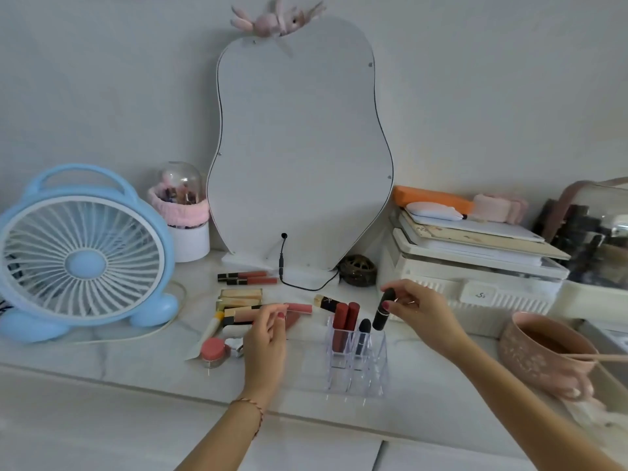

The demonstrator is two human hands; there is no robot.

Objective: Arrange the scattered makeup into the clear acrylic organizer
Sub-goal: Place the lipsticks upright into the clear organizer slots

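The clear acrylic organizer (356,372) stands on the white counter, front centre. Two red lipsticks (345,317) and a black one (363,327) stand upright in its back slots. My right hand (421,312) pinches a black lipstick tube (384,309) by its top, tilted just above the organizer's back right slot. My left hand (266,338) reaches over the scattered makeup to the left and pinches a pink lip gloss tube (299,308). Gold lipstick boxes (239,298), two more glosses (248,278), a black-and-gold lipstick (324,302) and a pink-lidded jar (213,351) lie around.
A blue desk fan (81,253) stands at the left. A pear-shaped mirror (299,147) leans on the wall, its black cable (299,283) trailing on the counter. A white storage box (475,277) with stacked items and a pink bowl (540,351) sit at the right.
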